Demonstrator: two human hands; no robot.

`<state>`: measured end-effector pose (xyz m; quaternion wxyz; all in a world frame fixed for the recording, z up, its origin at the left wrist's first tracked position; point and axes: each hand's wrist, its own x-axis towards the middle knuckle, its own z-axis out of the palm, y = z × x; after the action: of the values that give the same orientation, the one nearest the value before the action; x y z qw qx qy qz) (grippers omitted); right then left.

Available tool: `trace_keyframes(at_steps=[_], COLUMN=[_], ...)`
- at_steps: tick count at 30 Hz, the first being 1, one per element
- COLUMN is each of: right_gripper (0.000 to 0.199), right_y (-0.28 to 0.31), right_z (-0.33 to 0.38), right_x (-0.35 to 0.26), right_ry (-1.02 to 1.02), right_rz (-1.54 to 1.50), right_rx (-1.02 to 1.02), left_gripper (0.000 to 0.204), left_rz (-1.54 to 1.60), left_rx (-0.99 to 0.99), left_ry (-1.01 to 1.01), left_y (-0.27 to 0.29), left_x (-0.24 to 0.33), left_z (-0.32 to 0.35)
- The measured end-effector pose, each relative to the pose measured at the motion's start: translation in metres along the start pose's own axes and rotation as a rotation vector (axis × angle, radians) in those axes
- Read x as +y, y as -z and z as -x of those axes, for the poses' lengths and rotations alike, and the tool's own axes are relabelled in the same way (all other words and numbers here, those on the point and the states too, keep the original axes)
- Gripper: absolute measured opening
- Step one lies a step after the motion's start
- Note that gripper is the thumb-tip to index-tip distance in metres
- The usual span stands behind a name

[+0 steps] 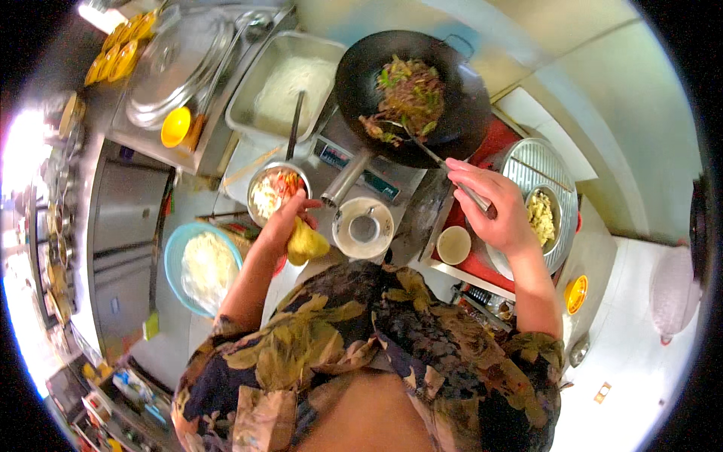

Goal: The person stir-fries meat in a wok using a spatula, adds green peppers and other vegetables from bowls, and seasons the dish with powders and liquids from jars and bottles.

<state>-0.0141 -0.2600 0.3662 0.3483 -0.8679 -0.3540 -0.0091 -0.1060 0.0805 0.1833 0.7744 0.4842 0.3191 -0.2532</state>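
A black wok (459, 113) with a metal handle sits on the stove, holding browned meat strips with green pieces (410, 98). In my right hand (493, 207) is the handle of a long cooking ladle (429, 153); its head is partly buried in the food. My left hand (290, 218) is closed round a bunched yellow cloth (307, 242). Its thumb is at the rim of a metal bowl (254, 209) of pale and red-orange chopped food; whether it grips the bowl is unclear. A dark-handled utensil (295, 124) stands at that bowl's far side.
A white ring-shaped pot (343, 237) is below the wok handle. On the right are a cream cup (453, 245) and a round ridged metal tray (520, 162) with a bowl of chopped food. A rectangular pan (239, 113) and blue basin (175, 260) lie left.
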Motion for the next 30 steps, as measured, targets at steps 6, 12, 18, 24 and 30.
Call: trace_keyframes(at_steps=[6, 12, 18, 24, 30], right_gripper=[0.025, 0.022, 0.025, 0.024, 0.024], right_y=[-0.034, -0.055, -0.072, -0.082, -0.066], right_z=[-0.013, -0.026, -0.021, -0.021, -0.026], right_x=[0.050, 0.065, 0.036, 0.050, 0.045], right_ry=[-0.034, -0.033, -0.018, -0.054, -0.048], right_rz=[0.148, 0.188, 0.187, 0.246, 0.168], right_rx=[0.191, 0.286, 0.164, 0.179, 0.306], left_gripper=[0.024, 0.022, 0.040, 0.035, 0.031], left_rz=[0.005, 0.319, 0.408, 0.496, 0.451], left_rx=[0.184, 0.290, 0.184, 0.206, 0.251], left_ry=[0.139, 0.078, 0.256, 0.046, 0.111], left_y=[0.085, 0.136, 0.139, 0.164, 0.160], left_x=[-0.069, -0.130, -0.136, -0.169, -0.141], left_z=[-0.037, -0.073, -0.073, -0.121, -0.097])
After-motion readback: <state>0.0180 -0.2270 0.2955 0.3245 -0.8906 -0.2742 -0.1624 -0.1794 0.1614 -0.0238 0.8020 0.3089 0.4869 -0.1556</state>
